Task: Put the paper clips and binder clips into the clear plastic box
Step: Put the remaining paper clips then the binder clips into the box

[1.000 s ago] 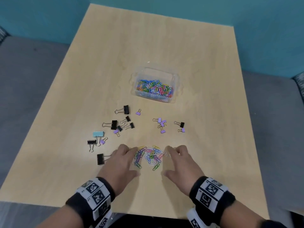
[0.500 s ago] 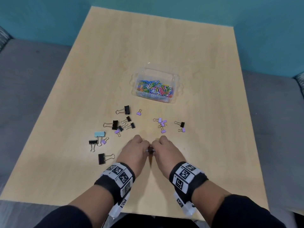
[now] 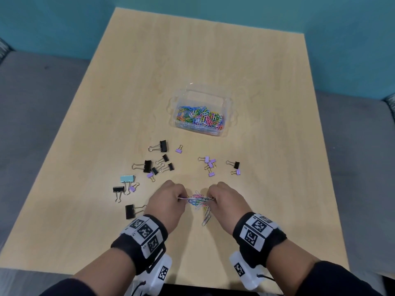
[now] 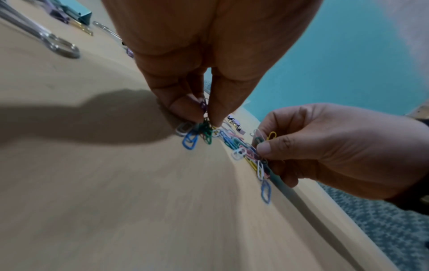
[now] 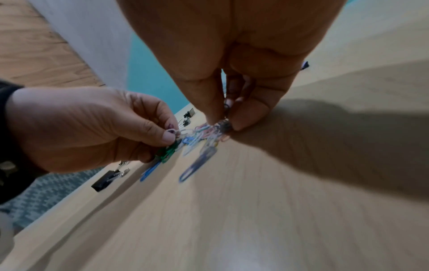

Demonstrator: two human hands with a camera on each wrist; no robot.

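Many paper clips sit in our clear plastic box [image 3: 222, 97] | left hand [image 3: 168, 201] and right hand [image 3: 224, 199] pinch one paper-clip bunch [image 3: 198, 201] | binder clips [image 3: 157, 165] left on table

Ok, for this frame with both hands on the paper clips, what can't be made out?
- Head view: how many paper clips each hand holds; the left hand and right hand cover their own fingertips.
- Head view: whether any binder clips lie in the box; the heap hides its floor.
- Right wrist view: clip shapes near the table are smeared by blur.
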